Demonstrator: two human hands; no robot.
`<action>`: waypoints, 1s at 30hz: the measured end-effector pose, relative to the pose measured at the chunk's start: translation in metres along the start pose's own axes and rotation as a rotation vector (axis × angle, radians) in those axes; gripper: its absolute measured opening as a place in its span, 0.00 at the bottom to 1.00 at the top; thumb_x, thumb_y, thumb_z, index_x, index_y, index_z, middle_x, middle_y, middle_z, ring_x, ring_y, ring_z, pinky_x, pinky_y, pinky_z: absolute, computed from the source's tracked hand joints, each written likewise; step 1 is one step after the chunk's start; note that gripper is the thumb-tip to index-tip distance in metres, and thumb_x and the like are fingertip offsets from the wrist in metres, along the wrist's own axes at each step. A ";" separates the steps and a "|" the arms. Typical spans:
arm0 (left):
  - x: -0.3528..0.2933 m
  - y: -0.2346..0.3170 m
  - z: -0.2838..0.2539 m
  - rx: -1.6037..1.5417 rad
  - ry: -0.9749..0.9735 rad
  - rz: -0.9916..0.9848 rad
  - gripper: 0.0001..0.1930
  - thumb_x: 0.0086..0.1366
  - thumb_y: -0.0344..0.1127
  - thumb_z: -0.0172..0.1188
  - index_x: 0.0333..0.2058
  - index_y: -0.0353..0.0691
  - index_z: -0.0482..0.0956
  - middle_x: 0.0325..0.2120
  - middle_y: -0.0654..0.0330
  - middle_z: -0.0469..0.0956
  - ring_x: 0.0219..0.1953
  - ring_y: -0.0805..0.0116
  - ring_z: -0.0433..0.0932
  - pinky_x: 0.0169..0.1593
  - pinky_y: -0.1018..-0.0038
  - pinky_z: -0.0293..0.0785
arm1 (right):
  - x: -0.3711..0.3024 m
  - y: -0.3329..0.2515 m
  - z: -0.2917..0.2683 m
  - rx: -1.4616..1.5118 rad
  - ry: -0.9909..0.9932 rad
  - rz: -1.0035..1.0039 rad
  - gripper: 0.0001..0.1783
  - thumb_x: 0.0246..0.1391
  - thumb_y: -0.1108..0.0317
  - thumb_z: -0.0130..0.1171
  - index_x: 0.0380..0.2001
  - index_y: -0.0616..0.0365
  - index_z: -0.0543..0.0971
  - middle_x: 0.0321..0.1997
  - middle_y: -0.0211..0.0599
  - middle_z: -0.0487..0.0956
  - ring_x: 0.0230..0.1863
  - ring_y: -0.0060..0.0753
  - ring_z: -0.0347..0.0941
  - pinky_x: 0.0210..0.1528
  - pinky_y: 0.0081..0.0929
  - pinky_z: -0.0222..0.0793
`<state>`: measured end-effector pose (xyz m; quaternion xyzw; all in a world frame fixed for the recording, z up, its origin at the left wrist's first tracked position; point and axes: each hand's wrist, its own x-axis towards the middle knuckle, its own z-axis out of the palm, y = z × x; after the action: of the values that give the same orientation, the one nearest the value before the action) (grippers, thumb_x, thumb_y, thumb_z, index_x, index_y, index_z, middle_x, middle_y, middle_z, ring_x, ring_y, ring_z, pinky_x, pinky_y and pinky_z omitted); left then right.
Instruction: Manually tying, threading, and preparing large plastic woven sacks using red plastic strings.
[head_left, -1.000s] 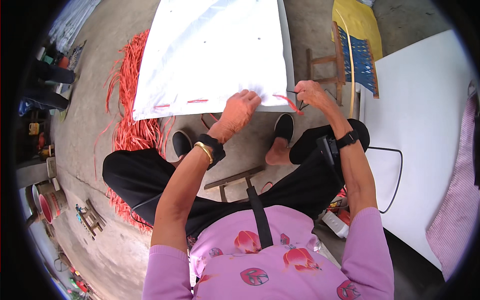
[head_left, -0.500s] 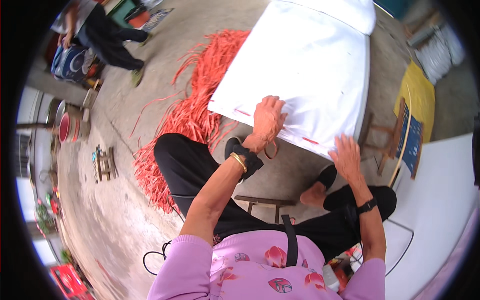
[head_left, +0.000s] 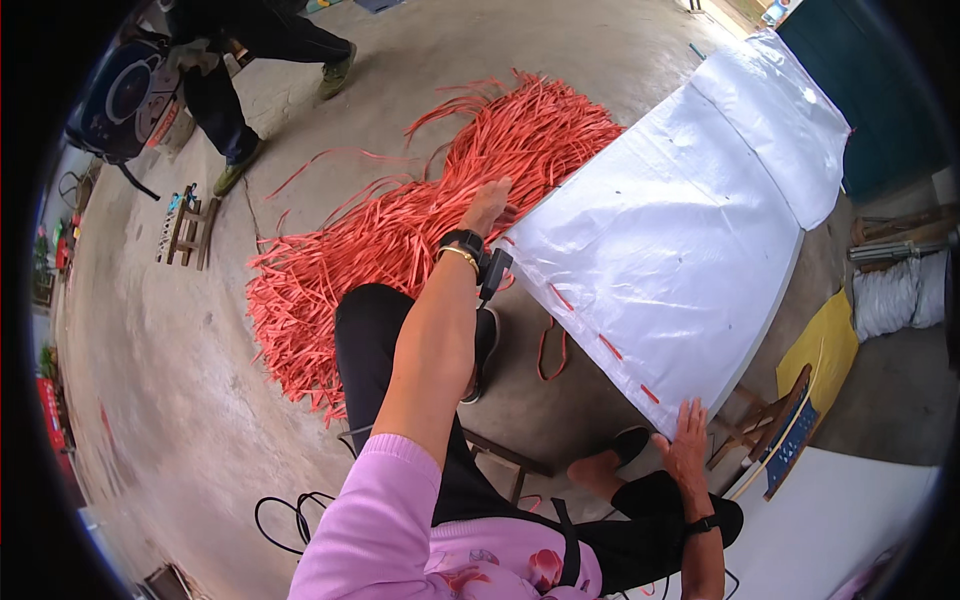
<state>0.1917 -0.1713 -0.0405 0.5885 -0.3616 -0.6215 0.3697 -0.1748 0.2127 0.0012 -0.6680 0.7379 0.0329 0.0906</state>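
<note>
A white plastic sheet (head_left: 670,250) with a fold across its far part slopes away in front of me. Short red strips (head_left: 610,347) show like stitches along its near edge. My left hand (head_left: 487,205) is stretched out at the sheet's near left corner, fingers extended over a big heap of red plastic strands (head_left: 400,235). Part of its fingers is hard to make out. At the near right corner, my right hand (head_left: 686,450) touches the sheet with its fingers straight and the thumb apart. A red loop (head_left: 550,350) hangs below the near edge.
A small wooden stool (head_left: 188,230) stands on the left. Beyond it, another person's legs (head_left: 225,110) show beside a dark blue bag (head_left: 125,95). On the right are a blue-seated wooden chair (head_left: 790,430), a yellow sheet (head_left: 820,345) and a white bundle (head_left: 900,295).
My left hand has gone from the top of the sheet's near edge to its left corner, over the strands. My right hand stays at the right corner. The view has turned.
</note>
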 end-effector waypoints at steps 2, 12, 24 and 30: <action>0.027 -0.016 -0.015 -0.013 -0.389 0.169 0.30 0.61 0.57 0.46 0.57 0.48 0.59 0.44 0.52 0.73 0.44 0.60 0.70 0.51 0.65 0.62 | 0.004 -0.004 -0.001 0.002 -0.021 -0.013 0.50 0.37 0.59 0.66 0.60 0.63 0.51 0.65 0.57 0.47 0.65 0.64 0.43 0.62 0.49 0.47; 0.043 -0.017 0.055 0.255 0.067 0.349 0.31 0.58 0.41 0.56 0.56 0.30 0.59 0.50 0.46 0.69 0.51 0.57 0.69 0.52 0.70 0.65 | 0.006 -0.011 0.001 -0.029 -0.022 0.034 0.56 0.30 0.62 0.70 0.61 0.63 0.49 0.66 0.58 0.46 0.65 0.64 0.42 0.63 0.49 0.45; -0.008 -0.019 0.037 0.811 0.385 0.612 0.23 0.58 0.42 0.52 0.49 0.33 0.65 0.40 0.47 0.73 0.44 0.50 0.71 0.43 0.58 0.70 | -0.001 -0.014 0.007 -0.039 0.006 0.066 0.56 0.32 0.54 0.68 0.61 0.64 0.50 0.65 0.56 0.48 0.65 0.64 0.43 0.62 0.49 0.46; 0.013 -0.033 0.020 0.919 0.271 0.654 0.28 0.60 0.50 0.49 0.50 0.31 0.64 0.41 0.40 0.73 0.41 0.44 0.74 0.44 0.57 0.70 | 0.003 0.018 0.012 0.165 0.030 0.048 0.42 0.43 0.55 0.61 0.59 0.60 0.58 0.64 0.55 0.53 0.64 0.61 0.48 0.61 0.47 0.49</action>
<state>0.1701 -0.1670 -0.0750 0.6205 -0.7068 -0.1733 0.2922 -0.1921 0.2138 -0.0122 -0.6408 0.7551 -0.0357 0.1336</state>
